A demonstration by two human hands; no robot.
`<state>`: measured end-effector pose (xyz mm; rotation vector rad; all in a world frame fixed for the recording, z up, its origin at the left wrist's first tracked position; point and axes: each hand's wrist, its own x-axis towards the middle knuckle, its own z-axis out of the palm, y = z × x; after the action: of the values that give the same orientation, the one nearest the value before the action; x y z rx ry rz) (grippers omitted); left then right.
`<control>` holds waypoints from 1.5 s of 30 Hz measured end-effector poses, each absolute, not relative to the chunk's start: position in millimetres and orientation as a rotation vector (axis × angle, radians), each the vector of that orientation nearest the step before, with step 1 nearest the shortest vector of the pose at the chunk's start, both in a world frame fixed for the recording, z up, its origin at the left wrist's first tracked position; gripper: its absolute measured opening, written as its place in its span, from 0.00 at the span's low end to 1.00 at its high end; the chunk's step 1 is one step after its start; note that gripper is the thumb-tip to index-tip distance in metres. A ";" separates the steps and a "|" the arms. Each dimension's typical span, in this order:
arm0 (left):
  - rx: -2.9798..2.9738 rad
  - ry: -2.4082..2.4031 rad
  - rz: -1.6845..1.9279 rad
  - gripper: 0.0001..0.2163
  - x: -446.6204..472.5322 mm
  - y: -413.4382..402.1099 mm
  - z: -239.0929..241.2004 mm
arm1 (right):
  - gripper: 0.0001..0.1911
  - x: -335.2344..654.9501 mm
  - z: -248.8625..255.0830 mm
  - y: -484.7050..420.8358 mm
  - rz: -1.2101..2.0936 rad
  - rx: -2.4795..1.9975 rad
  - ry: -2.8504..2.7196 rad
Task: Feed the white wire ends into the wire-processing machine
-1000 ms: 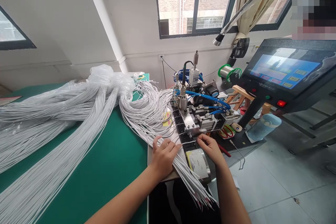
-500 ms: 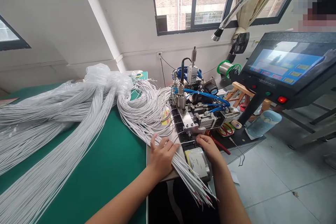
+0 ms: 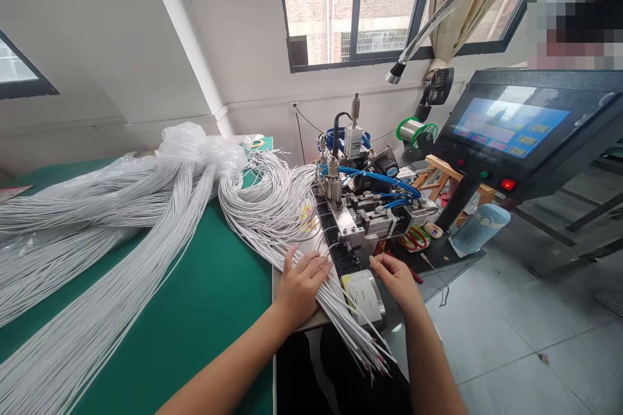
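Observation:
My left hand (image 3: 300, 286) lies flat with fingers spread on a fan of thin white wires (image 3: 351, 327) that runs off the near edge of a metal plate. My right hand (image 3: 396, 279) is pinched close to the front of a small metal machine (image 3: 370, 211) with blue air hoses; what the fingers hold is too small to see. A silver and yellow block (image 3: 364, 295) sits between my hands. The wires' stripped ends (image 3: 377, 358) hang over the table edge.
Big bundles of white wire (image 3: 97, 253) cover the green table (image 3: 209, 311) at left, some in clear plastic. A touchscreen console (image 3: 511, 126) stands at right, with a solder spool (image 3: 413, 131), a blue cup (image 3: 479, 230), scissors (image 3: 413, 238) and a lamp arm. A blurred person is at top right.
My right hand has drawn back a little from the machine's front. The left hand stays on the wires. The view has shifted slightly.

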<state>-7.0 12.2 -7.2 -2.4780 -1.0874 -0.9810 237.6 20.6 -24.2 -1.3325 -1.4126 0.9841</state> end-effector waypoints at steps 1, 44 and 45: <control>-2.513 -1.016 -0.981 0.15 -7.7 12.4 -5.5 | 0.22 238.5 -19.4 16.3 0.950 -1.341 -1.422; -2.421 -1.043 -0.978 0.15 -11.0 5.9 -5.0 | 0.14 233.1 -5.4 21.2 0.810 -1.431 -1.499; -2.410 -1.055 -0.972 0.15 -10.6 5.8 -5.5 | 0.14 231.3 -5.8 22.6 0.770 -1.443 -1.529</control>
<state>-10.6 5.8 -5.5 -2.4105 -1.0549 -0.9719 231.3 22.6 -5.8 -1.4427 -1.5285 0.7703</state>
